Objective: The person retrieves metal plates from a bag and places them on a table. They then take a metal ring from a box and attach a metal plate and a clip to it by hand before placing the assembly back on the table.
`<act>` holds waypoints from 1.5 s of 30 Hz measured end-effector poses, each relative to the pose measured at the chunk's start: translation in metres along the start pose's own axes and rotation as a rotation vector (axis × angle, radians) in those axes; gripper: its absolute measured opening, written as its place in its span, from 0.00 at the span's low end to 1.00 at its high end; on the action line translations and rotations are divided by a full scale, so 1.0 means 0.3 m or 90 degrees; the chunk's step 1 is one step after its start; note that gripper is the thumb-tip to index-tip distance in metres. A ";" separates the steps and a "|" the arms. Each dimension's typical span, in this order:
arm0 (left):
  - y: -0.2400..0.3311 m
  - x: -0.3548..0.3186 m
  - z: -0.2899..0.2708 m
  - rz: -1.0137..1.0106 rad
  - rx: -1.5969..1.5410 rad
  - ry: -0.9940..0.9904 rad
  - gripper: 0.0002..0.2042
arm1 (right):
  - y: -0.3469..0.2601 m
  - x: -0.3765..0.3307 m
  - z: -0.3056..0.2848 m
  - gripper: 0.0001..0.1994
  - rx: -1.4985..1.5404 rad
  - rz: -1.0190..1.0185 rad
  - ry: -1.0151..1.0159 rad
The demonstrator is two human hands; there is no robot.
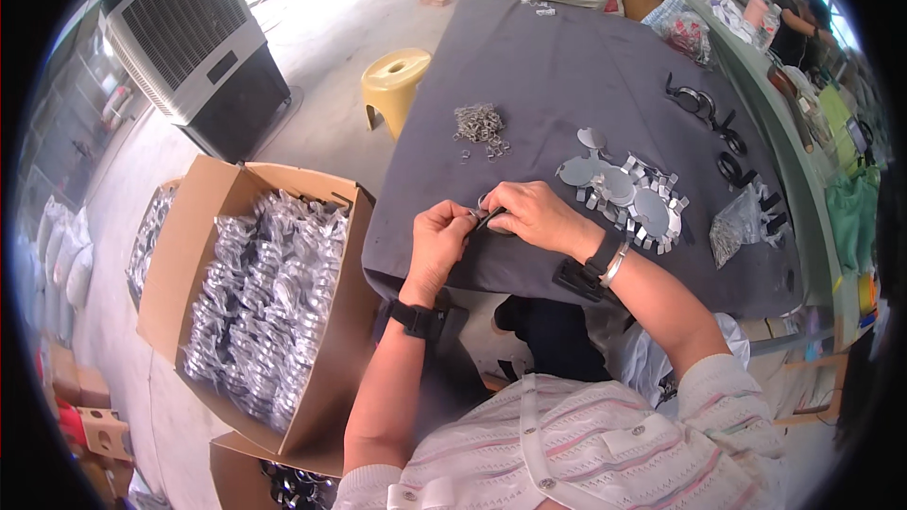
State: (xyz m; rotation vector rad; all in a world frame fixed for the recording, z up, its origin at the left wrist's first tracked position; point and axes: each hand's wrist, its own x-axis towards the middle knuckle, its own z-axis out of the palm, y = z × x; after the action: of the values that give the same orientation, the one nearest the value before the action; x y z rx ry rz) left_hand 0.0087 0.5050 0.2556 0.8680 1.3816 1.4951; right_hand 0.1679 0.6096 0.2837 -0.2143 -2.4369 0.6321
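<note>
Close together over the near edge of the grey-covered table (557, 57), my two hands meet at one small black-and-metal part (490, 218). The fingertips of my left hand (440, 240) pinch its metal end. My right hand (535, 214) grips the black piece from the other side; the fingers hide much of its shape. Beyond them lies a pile of small metal clips (480, 123), with a few strewn beside it. To the right of my right hand are several round silver plates (616, 186) and bent metal tabs (670, 235).
Black curved handle-like parts (731, 140) and a clear bag of metal pieces (739, 225) lie at the right. A carton (162, 307) of plastic-wrapped shiny parts stands at left. Behind are a yellow stool (395, 80) and an air cooler (194, 47). Another person (799, 36) sits far right.
</note>
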 end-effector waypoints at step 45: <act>0.051 -0.232 -0.444 0.175 0.013 0.338 0.10 | 0.435 -0.159 -0.839 0.07 0.289 0.415 0.658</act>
State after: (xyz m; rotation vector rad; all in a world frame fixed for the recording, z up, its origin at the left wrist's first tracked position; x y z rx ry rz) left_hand -0.0922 0.3923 0.2587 0.7212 1.7056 2.0278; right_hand 0.3566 0.8076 0.3724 -0.9032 -1.1702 1.0006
